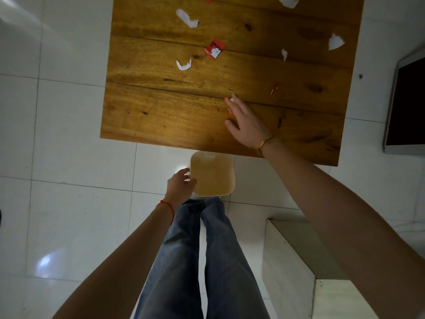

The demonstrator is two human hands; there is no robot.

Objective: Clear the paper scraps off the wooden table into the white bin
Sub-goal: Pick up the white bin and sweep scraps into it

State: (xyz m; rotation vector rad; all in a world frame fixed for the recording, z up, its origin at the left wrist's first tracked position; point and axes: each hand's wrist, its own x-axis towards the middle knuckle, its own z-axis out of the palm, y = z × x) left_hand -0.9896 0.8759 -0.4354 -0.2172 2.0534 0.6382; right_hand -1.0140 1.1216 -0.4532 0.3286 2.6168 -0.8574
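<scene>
Fingers [232,104] of the right hand [245,122] lie spread flat on the bench [161,107], a red scrap [230,109] under them. Left hand [181,186] clamps the bin [212,173] rim at 6 o'clock below the edge. Sweeping too wide could drop scraps onto the floor. White scraps [187,18] lie around 11 o'clock, well apart.

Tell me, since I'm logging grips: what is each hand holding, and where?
The left hand grips the bin by its left rim. The right hand lies open over a small red scrap on the table, not gripping it.
</scene>
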